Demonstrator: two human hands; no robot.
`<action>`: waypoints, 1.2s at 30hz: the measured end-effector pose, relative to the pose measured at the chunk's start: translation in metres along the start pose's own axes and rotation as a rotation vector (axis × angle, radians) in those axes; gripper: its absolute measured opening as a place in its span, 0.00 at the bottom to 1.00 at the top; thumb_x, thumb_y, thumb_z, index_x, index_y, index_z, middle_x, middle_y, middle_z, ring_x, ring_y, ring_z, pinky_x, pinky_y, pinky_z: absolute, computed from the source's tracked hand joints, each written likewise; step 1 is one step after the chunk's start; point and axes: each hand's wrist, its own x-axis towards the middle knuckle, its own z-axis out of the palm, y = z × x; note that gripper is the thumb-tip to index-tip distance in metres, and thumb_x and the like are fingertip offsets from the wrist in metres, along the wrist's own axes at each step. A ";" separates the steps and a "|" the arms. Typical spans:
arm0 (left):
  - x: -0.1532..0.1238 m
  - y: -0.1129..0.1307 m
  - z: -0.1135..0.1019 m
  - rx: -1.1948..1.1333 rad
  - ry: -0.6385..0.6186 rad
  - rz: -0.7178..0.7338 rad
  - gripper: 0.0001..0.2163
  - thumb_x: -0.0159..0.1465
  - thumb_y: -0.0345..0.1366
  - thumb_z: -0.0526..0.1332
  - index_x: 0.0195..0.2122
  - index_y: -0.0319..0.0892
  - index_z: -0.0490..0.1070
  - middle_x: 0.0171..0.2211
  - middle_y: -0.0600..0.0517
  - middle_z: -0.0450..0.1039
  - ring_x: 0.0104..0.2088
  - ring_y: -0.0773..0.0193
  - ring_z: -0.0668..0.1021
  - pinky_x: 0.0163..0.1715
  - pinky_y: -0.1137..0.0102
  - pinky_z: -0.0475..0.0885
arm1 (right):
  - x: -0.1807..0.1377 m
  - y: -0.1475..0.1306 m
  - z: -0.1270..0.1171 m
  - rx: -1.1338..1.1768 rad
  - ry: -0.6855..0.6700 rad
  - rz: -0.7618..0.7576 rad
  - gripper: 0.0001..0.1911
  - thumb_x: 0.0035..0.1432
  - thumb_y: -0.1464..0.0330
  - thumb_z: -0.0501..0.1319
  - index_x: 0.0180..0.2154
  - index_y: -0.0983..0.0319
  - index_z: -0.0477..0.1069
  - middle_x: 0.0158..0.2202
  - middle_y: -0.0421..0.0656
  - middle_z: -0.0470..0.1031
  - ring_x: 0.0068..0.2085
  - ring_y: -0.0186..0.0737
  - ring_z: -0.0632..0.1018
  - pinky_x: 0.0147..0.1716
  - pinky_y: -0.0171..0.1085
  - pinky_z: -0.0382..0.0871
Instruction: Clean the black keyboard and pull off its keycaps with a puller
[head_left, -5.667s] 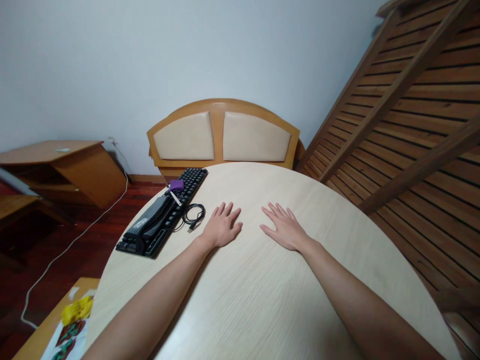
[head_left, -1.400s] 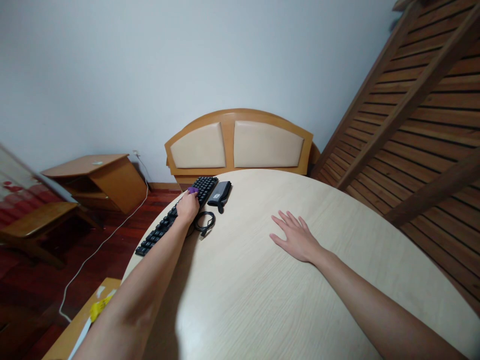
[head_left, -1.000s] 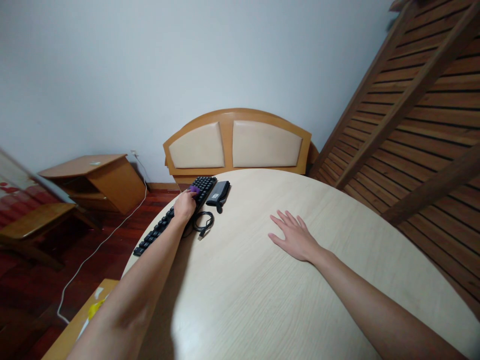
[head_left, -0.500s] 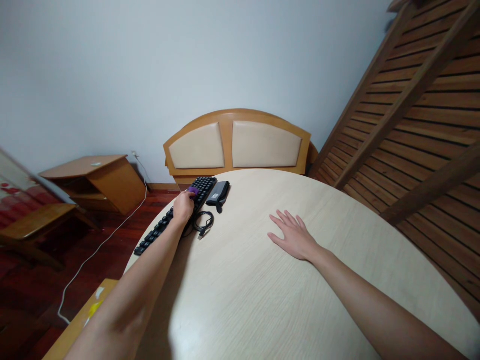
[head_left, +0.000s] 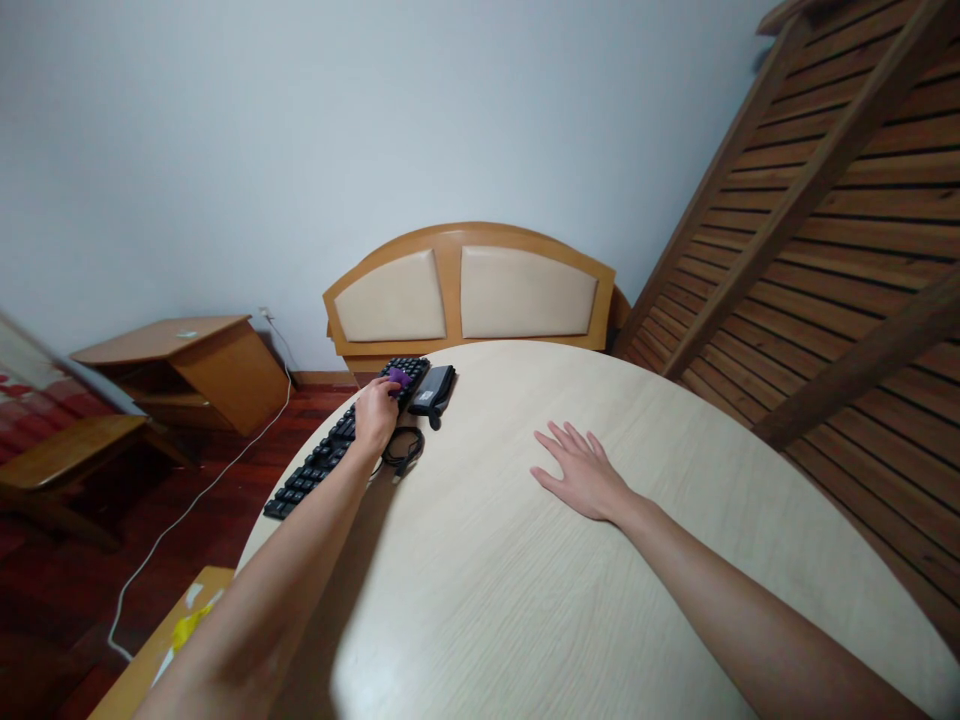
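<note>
Keyboard (head_left: 326,458) taken as the reference. It lies on the pale round table (head_left: 540,600), along the left rim, running slantwise with its far end turned to the right; its middle is partly covered by the left hand.

Left hand (head_left: 375,412): over the keyboard's middle to far part, back of the hand up. Grip closed, thumb and fingers on a purple item (head_left: 400,379). The item sits above the keys of the keyboard's far half, part of it showing past the fingertips; too small to tell what it is made of.

Right hand (head_left: 581,473): well to the right of the keyboard, palm down on the table, fingers spread; grip open.

Grey-and-black case (head_left: 432,387): just right of the keyboard's far half, a pale label on top, black loop at its near end. Contact with the keyboard: cannot tell.

Black cable (head_left: 414,460): coiled right of the keyboard's middle, nearer than the case, plug end pointing toward the near side.

Surroundings: padded headboard (head_left: 453,285) beyond the keyboard's far end; slatted wooden panel (head_left: 825,230) far to its right; wooden cabinet (head_left: 232,375) left of it, past the table rim.
</note>
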 end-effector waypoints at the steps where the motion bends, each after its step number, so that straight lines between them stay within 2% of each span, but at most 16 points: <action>1: 0.000 0.007 0.003 -0.009 -0.006 0.018 0.19 0.62 0.23 0.56 0.48 0.40 0.81 0.57 0.46 0.76 0.55 0.53 0.78 0.60 0.65 0.68 | 0.000 0.000 0.000 -0.001 -0.003 0.002 0.38 0.66 0.45 0.49 0.70 0.57 0.57 0.74 0.49 0.48 0.74 0.57 0.49 0.69 0.61 0.41; 7: -0.004 0.039 0.025 -0.056 -0.058 0.094 0.20 0.65 0.23 0.54 0.52 0.44 0.79 0.62 0.50 0.72 0.56 0.55 0.77 0.59 0.67 0.69 | -0.001 -0.003 -0.004 0.002 -0.019 0.013 0.38 0.66 0.46 0.50 0.70 0.56 0.57 0.74 0.48 0.48 0.74 0.56 0.48 0.70 0.59 0.41; 10: -0.007 0.043 0.035 -0.068 -0.087 0.068 0.20 0.66 0.23 0.54 0.53 0.42 0.78 0.61 0.47 0.72 0.55 0.54 0.78 0.58 0.66 0.69 | -0.002 -0.004 -0.005 0.003 -0.023 0.017 0.38 0.66 0.46 0.50 0.70 0.56 0.57 0.74 0.48 0.48 0.74 0.56 0.48 0.70 0.59 0.41; 14: -0.008 0.043 0.043 -0.097 -0.112 0.013 0.18 0.64 0.24 0.58 0.52 0.41 0.79 0.57 0.45 0.76 0.54 0.53 0.79 0.57 0.66 0.69 | -0.002 -0.004 -0.005 0.001 -0.023 0.011 0.38 0.66 0.45 0.50 0.70 0.57 0.57 0.74 0.48 0.48 0.74 0.55 0.48 0.70 0.59 0.40; 19: -0.002 0.042 0.039 -0.141 -0.098 -0.083 0.14 0.67 0.33 0.60 0.51 0.42 0.80 0.49 0.44 0.81 0.50 0.50 0.81 0.53 0.63 0.72 | -0.002 -0.004 -0.005 0.004 -0.019 0.009 0.38 0.66 0.45 0.50 0.70 0.57 0.57 0.74 0.48 0.47 0.74 0.56 0.48 0.70 0.60 0.41; 24: 0.006 0.038 0.030 -0.205 -0.071 -0.124 0.13 0.68 0.37 0.61 0.50 0.42 0.80 0.46 0.44 0.83 0.48 0.51 0.82 0.50 0.65 0.72 | -0.002 -0.002 -0.003 0.009 -0.005 -0.002 0.38 0.66 0.45 0.50 0.70 0.57 0.57 0.74 0.49 0.48 0.73 0.57 0.49 0.69 0.60 0.42; 31: 0.002 0.031 0.025 -0.316 -0.045 -0.109 0.13 0.69 0.38 0.59 0.49 0.40 0.79 0.45 0.45 0.83 0.45 0.56 0.83 0.48 0.68 0.73 | -0.001 -0.002 -0.003 0.010 -0.003 0.000 0.38 0.67 0.45 0.50 0.70 0.57 0.58 0.74 0.49 0.49 0.73 0.57 0.49 0.69 0.61 0.42; 36: -0.011 0.040 0.014 -0.371 -0.029 -0.039 0.13 0.69 0.37 0.59 0.49 0.39 0.79 0.47 0.44 0.82 0.47 0.55 0.82 0.49 0.67 0.73 | -0.002 -0.001 -0.002 0.021 0.001 -0.003 0.38 0.66 0.46 0.51 0.70 0.58 0.58 0.74 0.50 0.49 0.73 0.58 0.50 0.69 0.62 0.43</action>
